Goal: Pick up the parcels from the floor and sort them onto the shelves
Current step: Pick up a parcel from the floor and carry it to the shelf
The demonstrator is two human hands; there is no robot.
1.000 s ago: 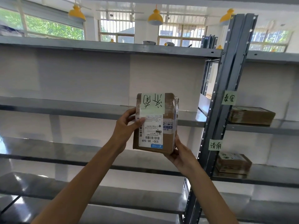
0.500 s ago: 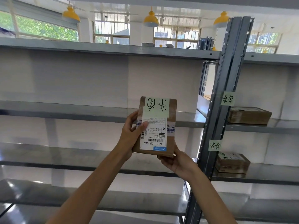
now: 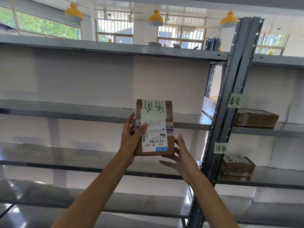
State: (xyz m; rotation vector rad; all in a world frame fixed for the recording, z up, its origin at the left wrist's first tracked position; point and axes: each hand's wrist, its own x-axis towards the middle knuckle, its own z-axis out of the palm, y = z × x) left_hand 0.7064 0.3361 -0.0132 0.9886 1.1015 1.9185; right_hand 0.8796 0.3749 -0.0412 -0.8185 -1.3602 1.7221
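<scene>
Steel shelves (image 3: 65,111) fill the view; left hand (image 3: 131,142) grips the parcel (image 3: 155,129), right hand (image 3: 182,160) steadies it with straight fingers; it likely belongs by the lower tag (image 3: 220,148)

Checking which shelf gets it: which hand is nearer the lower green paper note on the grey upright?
Right. The right hand sits just left of the lower green paper note; the left hand grips the brown cardboard parcel, farther left.

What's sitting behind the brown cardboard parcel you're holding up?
Behind the brown cardboard parcel: a grey metal shelf and white back panel. The shelf stretch directly behind it is covered, so unseen.
</scene>
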